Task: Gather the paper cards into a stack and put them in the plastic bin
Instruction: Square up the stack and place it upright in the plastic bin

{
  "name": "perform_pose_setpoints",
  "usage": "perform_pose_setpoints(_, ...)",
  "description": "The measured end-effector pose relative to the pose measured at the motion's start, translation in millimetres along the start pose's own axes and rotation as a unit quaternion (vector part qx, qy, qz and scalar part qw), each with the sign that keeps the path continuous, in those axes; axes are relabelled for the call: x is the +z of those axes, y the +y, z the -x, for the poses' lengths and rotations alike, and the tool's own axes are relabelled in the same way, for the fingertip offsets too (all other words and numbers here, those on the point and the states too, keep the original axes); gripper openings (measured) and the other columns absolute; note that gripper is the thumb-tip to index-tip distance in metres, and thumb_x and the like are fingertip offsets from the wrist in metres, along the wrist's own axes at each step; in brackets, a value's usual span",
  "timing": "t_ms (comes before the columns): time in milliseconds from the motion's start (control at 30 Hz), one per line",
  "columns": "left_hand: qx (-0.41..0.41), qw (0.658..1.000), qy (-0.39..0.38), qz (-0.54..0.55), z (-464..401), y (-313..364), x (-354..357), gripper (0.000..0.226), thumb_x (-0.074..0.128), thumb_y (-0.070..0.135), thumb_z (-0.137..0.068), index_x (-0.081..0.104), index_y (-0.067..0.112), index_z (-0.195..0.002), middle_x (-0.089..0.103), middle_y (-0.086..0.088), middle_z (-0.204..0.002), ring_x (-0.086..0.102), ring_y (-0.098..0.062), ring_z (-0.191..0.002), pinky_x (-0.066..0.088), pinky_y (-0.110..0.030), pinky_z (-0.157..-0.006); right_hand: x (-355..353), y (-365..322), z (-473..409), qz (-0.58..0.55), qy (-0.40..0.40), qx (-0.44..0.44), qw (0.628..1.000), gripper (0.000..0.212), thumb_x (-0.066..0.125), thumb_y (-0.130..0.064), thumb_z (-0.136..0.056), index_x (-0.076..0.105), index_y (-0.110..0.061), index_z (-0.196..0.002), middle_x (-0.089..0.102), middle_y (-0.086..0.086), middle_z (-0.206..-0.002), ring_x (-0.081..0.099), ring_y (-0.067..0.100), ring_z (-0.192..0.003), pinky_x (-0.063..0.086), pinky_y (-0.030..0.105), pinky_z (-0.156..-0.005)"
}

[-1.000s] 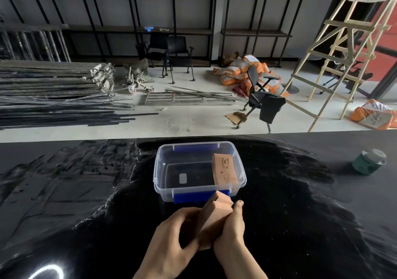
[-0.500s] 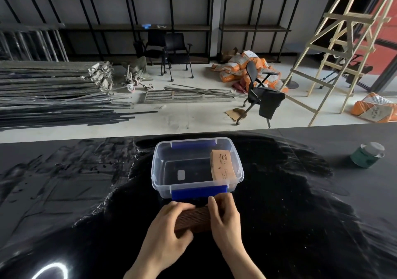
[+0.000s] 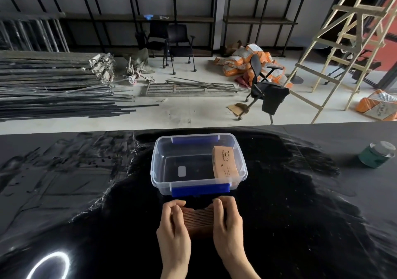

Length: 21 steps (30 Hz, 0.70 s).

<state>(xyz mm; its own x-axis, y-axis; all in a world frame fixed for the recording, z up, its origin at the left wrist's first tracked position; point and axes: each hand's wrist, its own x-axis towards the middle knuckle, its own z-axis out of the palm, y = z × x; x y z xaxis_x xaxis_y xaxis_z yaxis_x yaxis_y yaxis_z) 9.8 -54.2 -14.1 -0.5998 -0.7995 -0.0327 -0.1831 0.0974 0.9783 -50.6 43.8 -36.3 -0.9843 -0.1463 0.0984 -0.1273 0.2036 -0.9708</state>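
A thick stack of brown paper cards (image 3: 198, 221) stands on edge on the black table, just in front of the clear plastic bin (image 3: 156, 171). My left hand (image 3: 174, 229) presses its left end and my right hand (image 3: 227, 225) presses its right end, so both grip the stack between them. The bin has blue latches at front and back. Inside it, against the right wall, lies another stack of brown printed cards (image 3: 224, 166). A small white label shows on the bin's floor.
A green tin with a clear lid (image 3: 376, 155) stands at the table's far right. A bright ring light reflects on the glossy tabletop (image 3: 49, 265) at the near left. Beyond the table's far edge are metal bars, chairs, sacks and a wooden ladder on the floor.
The card stack has been turned from tilted upright to lying on edge between both hands and lowered to the table in front of the bin. Both hands now squeeze its ends.
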Motion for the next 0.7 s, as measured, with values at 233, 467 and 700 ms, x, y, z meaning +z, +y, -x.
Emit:
perform_pose_setpoints(233, -0.041, 0.993, 0.052, 0.097, -5.3, 7.4, 11.2, 0.031, 0.042, 0.009, -0.106, 0.066, 0.021, -0.091, 0.075, -0.007, -0.075, 0.072, -0.02, -0.082, 0.051, -0.035, -0.071, 4.1, -6.1, -5.5, -0.023, 0.003, 0.007, 1.0, 0.027, 0.047, -0.02, -0.108, 0.059, -0.018, -0.084, 0.068, -0.004, -0.073, 0.058, 0.007, -0.059, 0.049, 0.021, -0.056)
perform_pose_setpoints(467, 0.033, 0.995, 0.089, 0.024, -9.1, 0.8, 18.5, 0.025, 0.046, 0.005, -0.104, 0.063, 0.02, -0.095, 0.072, 0.016, -0.08, 0.069, -0.009, -0.071, 0.049, -0.026, -0.065, 10.2, 8.4, -5.4, 0.064, 0.036, -0.09, 0.993, 0.044, 0.034, -0.044, -0.103, 0.054, -0.018, -0.074, 0.058, -0.004, -0.063, 0.056, 0.016, -0.056, 0.044, 0.018, -0.051)
perform_pose_setpoints(700, 0.119, 0.99, 0.075, -0.008, -15.6, 7.5, 22.1, 0.02, 0.04, 0.022, -0.105, 0.059, 0.022, -0.101, 0.07, 0.005, -0.075, 0.071, -0.008, -0.078, 0.052, -0.008, -0.066, 1.1, -0.8, -18.8, 0.114, 0.023, -0.168, 0.979, 0.032, 0.033, -0.037, -0.107, 0.046, -0.029, -0.079, 0.049, -0.023, -0.071, 0.053, -0.003, -0.061, 0.037, 0.003, -0.058)
